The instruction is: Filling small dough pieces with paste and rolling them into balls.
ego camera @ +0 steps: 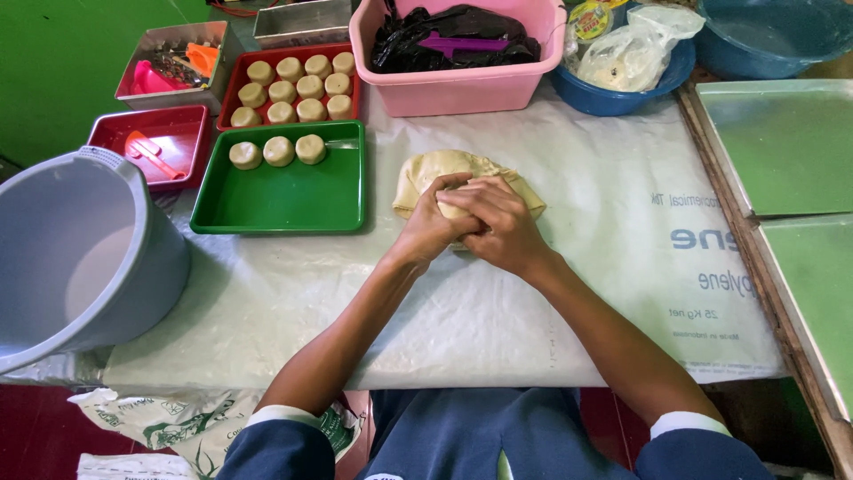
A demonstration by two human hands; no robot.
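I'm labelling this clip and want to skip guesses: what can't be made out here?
Head view only:
- Front of the dough lump: covered by the left hand and right hand.
- What the fingers pinch: hidden between the clasped hands.
- Pink tub contents: wrapped in black plastic.
- Grey bucket: cut by the left edge.
- Metal box contents: too small.

Small food-making workshop, plastic-sheeted worktable (577,293), trays of shaped dough pieces (298,89), green tray (284,200), plastic tubs (462,84), grey bucket (80,258), green baking sheets (786,142)
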